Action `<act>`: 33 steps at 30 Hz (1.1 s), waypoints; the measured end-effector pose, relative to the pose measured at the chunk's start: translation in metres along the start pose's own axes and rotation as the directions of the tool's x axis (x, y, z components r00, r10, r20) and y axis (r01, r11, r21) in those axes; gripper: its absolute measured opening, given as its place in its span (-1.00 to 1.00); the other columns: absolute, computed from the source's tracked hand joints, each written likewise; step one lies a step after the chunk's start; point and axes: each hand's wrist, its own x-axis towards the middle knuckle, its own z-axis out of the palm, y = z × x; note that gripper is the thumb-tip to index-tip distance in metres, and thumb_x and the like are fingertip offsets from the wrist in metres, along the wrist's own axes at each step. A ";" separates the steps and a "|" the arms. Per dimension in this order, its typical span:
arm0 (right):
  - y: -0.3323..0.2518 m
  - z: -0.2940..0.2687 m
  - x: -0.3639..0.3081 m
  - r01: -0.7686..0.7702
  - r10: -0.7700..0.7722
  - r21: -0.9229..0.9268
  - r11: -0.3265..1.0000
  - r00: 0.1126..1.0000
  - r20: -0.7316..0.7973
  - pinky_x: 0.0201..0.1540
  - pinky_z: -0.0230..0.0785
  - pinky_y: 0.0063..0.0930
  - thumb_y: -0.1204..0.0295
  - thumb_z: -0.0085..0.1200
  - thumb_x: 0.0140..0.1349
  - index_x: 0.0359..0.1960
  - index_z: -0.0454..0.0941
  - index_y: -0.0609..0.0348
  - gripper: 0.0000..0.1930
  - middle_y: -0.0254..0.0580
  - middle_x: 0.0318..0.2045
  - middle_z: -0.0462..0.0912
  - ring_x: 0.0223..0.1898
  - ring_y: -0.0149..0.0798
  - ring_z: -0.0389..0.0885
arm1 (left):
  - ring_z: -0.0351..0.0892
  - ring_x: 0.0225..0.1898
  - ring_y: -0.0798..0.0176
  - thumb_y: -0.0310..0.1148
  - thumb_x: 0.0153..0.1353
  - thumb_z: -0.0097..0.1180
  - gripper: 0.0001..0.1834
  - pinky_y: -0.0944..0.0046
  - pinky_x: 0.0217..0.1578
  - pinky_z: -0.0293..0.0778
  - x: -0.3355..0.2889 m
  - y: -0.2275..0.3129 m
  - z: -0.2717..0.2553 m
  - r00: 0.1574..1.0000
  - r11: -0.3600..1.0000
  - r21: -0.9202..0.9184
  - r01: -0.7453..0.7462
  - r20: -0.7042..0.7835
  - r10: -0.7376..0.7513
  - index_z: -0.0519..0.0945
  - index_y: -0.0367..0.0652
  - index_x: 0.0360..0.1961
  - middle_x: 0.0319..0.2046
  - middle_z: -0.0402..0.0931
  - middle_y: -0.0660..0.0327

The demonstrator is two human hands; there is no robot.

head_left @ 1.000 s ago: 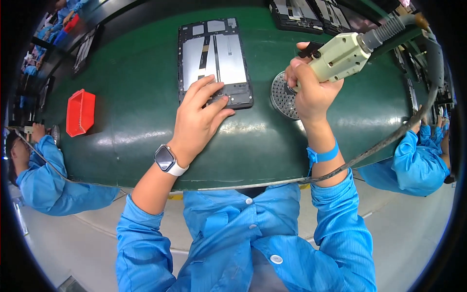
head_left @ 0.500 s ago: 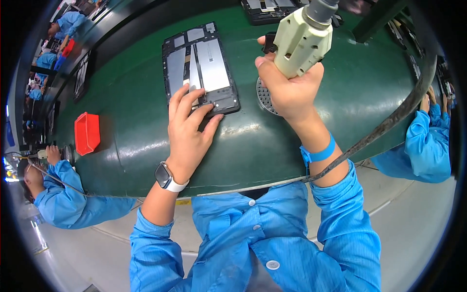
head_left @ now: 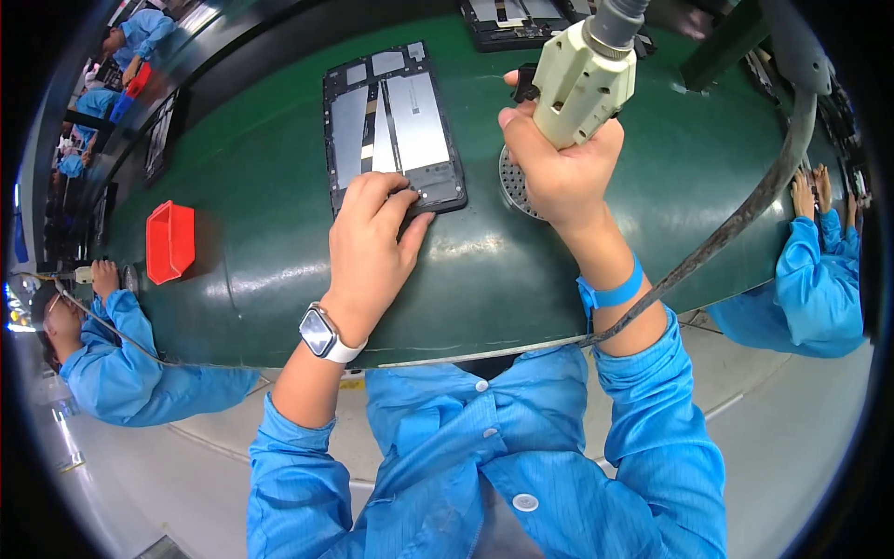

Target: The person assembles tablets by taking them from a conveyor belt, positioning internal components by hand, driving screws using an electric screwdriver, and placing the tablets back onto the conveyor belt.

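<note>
Head view, looking down on a dark green worktop [head_left: 279,252]. Since half a second ago the right hand [head_left: 559,168] has shifted a little with the pale green power screwdriver [head_left: 582,79]; the tool is tilted, its grey hose end up at the picture's top, whereas a second ago it lay nearly level over the worktop. The right hand is closed in a full grip round the tool body, a blue band on that wrist and a dark cable [head_left: 736,224] trailing off to the right. Just under the tool lies a round perforated metal dish [head_left: 514,186], partly hidden by the hand.

The left hand [head_left: 372,247] stays where it was, fingers spread and pressing on the near edge of an opened tablet chassis [head_left: 391,126], a black frame with grey rectangular panels inside and a dark strip down the middle. A white-strapped watch [head_left: 323,334] sits on the left wrist.

A small red open bin [head_left: 170,240] stands well to the left on the worktop. Another black chassis [head_left: 507,19] lies at the far edge. Other people in blue sleeves work at both sides.
</note>
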 end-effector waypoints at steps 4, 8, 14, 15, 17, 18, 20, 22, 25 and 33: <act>0.000 -0.001 0.004 -0.116 0.114 0.142 0.983 0.993 0.020 -0.54 0.33 -0.57 0.72 0.12 0.06 -0.17 0.57 0.46 -0.75 -0.24 -0.45 0.61 -0.60 -0.48 0.48 | 0.55 -0.11 -0.01 -0.52 -0.10 0.42 -0.70 0.13 -0.13 0.51 0.003 -0.006 -0.007 1.000 0.999 0.037 -0.006 0.028 0.005 0.63 -0.31 -0.30 -0.17 0.57 0.08; 0.000 -0.025 0.009 -0.235 0.237 0.132 0.963 0.972 0.004 -0.58 0.31 -0.55 0.72 0.11 0.07 -0.15 0.55 0.48 -0.73 -0.24 -0.52 0.57 -0.64 -0.43 0.47 | 0.58 -0.11 -0.05 -0.51 0.00 0.37 -0.73 0.10 -0.06 0.51 0.006 -0.054 -0.007 0.990 0.988 0.149 -0.037 -0.128 0.057 0.64 -0.35 -0.25 -0.17 0.59 0.04; 0.011 -0.038 0.018 -0.184 0.188 0.071 0.980 0.980 -0.063 -0.52 0.36 -0.43 0.60 0.10 0.12 -0.10 0.51 0.50 -0.71 -0.24 -0.64 0.48 -0.69 -0.38 0.40 | 0.55 -0.04 -0.06 -0.41 0.12 0.30 -0.76 0.07 0.06 0.46 0.039 -0.165 -0.017 0.957 0.930 0.367 0.008 -0.273 0.099 0.69 -0.29 -0.19 -0.13 0.62 0.05; 0.013 -0.037 0.017 -0.190 0.194 0.060 0.980 0.979 -0.061 -0.52 0.36 -0.43 0.60 0.10 0.12 -0.10 0.51 0.50 -0.71 -0.24 -0.64 0.48 -0.69 -0.38 0.40 | 0.55 -0.03 -0.07 -0.38 0.15 0.29 -0.76 0.07 0.09 0.45 0.047 -0.185 -0.017 0.950 0.906 0.423 0.014 -0.288 0.119 0.70 -0.27 -0.19 -0.12 0.62 0.06; 0.016 -0.037 0.016 -0.165 0.165 0.013 0.986 0.983 -0.078 -0.52 0.36 -0.44 0.61 0.10 0.11 -0.11 0.50 0.50 -0.71 -0.24 -0.67 0.46 -0.69 -0.38 0.40 | 0.57 -0.01 -0.09 -0.38 0.15 0.26 -0.76 0.06 0.11 0.45 0.059 -0.230 -0.014 0.943 0.873 0.478 0.098 -0.325 0.072 0.72 -0.23 -0.16 -0.05 0.63 0.03; 0.017 -0.035 0.018 -0.167 0.168 0.013 0.986 0.983 -0.070 -0.52 0.36 -0.44 0.61 0.10 0.11 -0.11 0.50 0.50 -0.71 -0.24 -0.67 0.46 -0.69 -0.38 0.40 | 0.57 0.02 -0.09 -0.40 0.14 0.24 -0.74 0.05 0.12 0.45 0.064 -0.268 -0.021 0.941 0.847 0.499 0.182 -0.337 -0.003 0.72 -0.21 -0.14 -0.02 0.62 0.00; 0.021 -0.038 0.017 -0.163 0.162 0.000 0.987 0.985 -0.064 -0.53 0.36 -0.43 0.61 0.09 0.10 -0.12 0.49 0.50 -0.71 -0.25 -0.68 0.44 -0.69 -0.38 0.40 | 0.58 0.05 -0.10 -0.42 0.11 0.19 -0.69 0.05 0.13 0.45 0.066 -0.297 -0.019 0.911 0.814 0.472 0.339 -0.381 -0.158 0.72 -0.18 -0.10 0.03 0.60 -0.05; 0.021 -0.043 0.014 -0.185 0.185 0.006 0.983 0.980 -0.075 -0.53 0.37 -0.42 0.61 0.09 0.09 -0.13 0.49 0.50 -0.71 -0.25 -0.68 0.44 -0.69 -0.38 0.39 | 0.57 0.07 -0.11 -0.40 0.09 0.15 -0.63 0.05 0.16 0.44 0.074 -0.301 -0.015 0.856 0.804 0.372 0.463 -0.423 -0.297 0.71 -0.13 -0.04 0.03 0.60 -0.07; 0.014 -0.038 0.012 -0.230 0.231 0.021 0.973 0.969 -0.090 -0.53 0.37 -0.41 0.61 0.08 0.09 -0.14 0.49 0.49 -0.72 -0.25 -0.69 0.44 -0.70 -0.38 0.39 | 0.56 0.09 -0.10 -0.34 0.10 0.19 -0.63 0.07 0.19 0.41 0.068 -0.307 -0.015 0.849 0.804 0.371 0.465 -0.443 -0.287 0.71 -0.10 -0.03 0.03 0.61 -0.04; 0.016 -0.035 0.010 -0.283 0.299 0.128 0.951 0.946 -0.125 -0.50 0.36 -0.55 0.66 0.11 0.03 -0.36 0.55 0.43 -0.88 -0.28 -0.66 0.52 -0.67 -0.46 0.45 | 0.56 0.11 -0.01 -0.24 0.14 0.22 -0.65 0.11 0.19 0.40 0.062 -0.308 -0.022 0.818 0.827 0.298 0.477 -0.495 -0.294 0.72 -0.10 -0.06 0.02 0.62 0.01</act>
